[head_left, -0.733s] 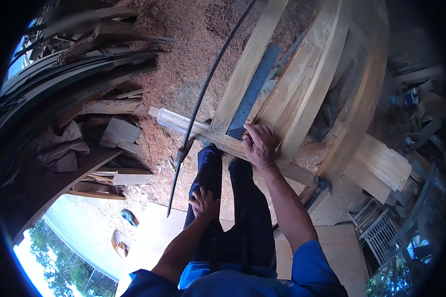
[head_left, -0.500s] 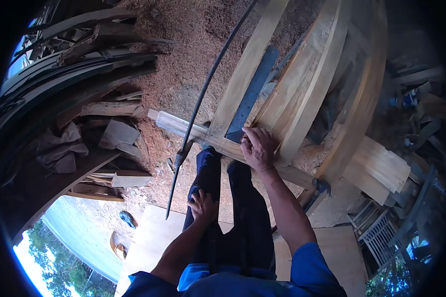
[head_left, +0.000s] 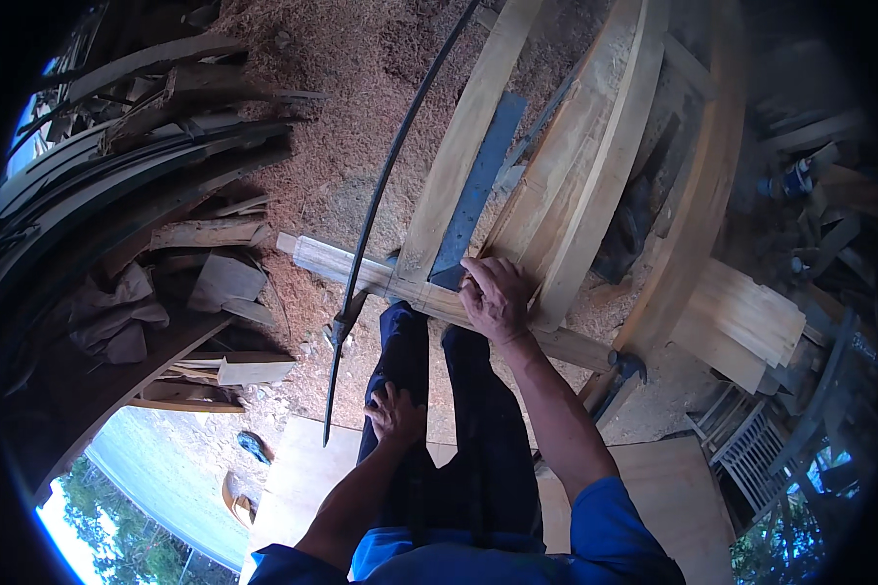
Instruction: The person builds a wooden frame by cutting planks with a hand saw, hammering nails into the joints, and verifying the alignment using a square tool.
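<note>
My right hand [head_left: 498,295] rests palm down on the near end of a stack of long curved wooden planks [head_left: 580,166], where they lie over a wooden crossbeam [head_left: 361,275]. Its fingers lie spread and grip nothing. My left hand [head_left: 396,413] presses on my left thigh, on dark blue trousers, fingers apart and holding nothing. A blue-grey flat strip [head_left: 478,190] runs between the planks just beyond my right hand. A thin dark curved metal band [head_left: 380,205] leans across the crossbeam to the left of my legs.
Sawdust [head_left: 351,88] covers the ground ahead. Dark curved planks and offcuts [head_left: 156,175] pile up on the left. Stacked boards [head_left: 741,317] and a slatted chair [head_left: 751,453] sit on the right. A pale board [head_left: 307,468] lies under my legs.
My right hand has shifted slightly along the plank end. My left hand stays on the thigh.
</note>
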Action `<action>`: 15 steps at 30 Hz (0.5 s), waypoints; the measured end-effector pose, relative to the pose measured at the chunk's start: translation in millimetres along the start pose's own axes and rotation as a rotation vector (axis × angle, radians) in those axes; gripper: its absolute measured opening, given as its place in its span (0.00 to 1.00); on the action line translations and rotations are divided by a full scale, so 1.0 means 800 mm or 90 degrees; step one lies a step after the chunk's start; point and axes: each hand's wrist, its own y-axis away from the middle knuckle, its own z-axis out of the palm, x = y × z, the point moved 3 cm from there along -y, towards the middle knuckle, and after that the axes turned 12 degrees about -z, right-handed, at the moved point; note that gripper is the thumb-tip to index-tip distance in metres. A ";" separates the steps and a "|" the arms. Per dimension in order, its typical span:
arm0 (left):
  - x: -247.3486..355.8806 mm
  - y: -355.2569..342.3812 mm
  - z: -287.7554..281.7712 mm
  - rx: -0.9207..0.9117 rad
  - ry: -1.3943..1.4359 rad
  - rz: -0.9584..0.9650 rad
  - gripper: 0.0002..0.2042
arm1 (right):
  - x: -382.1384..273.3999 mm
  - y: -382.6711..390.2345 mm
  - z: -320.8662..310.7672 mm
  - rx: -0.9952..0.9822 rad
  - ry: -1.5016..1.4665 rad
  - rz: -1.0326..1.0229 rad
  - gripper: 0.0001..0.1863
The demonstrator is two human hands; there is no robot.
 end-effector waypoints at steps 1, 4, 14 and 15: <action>-0.001 0.000 -0.001 0.000 -0.005 0.000 0.27 | 0.002 0.001 -0.001 0.003 -0.008 0.004 0.16; -0.005 -0.004 0.004 -0.048 0.023 -0.009 0.29 | 0.003 0.001 -0.001 0.007 -0.014 0.005 0.16; -0.012 -0.006 0.007 0.006 0.009 0.006 0.26 | 0.000 -0.001 0.000 0.026 -0.006 -0.010 0.15; -0.013 -0.007 0.007 0.012 0.011 0.008 0.26 | 0.000 -0.001 0.000 0.025 -0.005 -0.011 0.15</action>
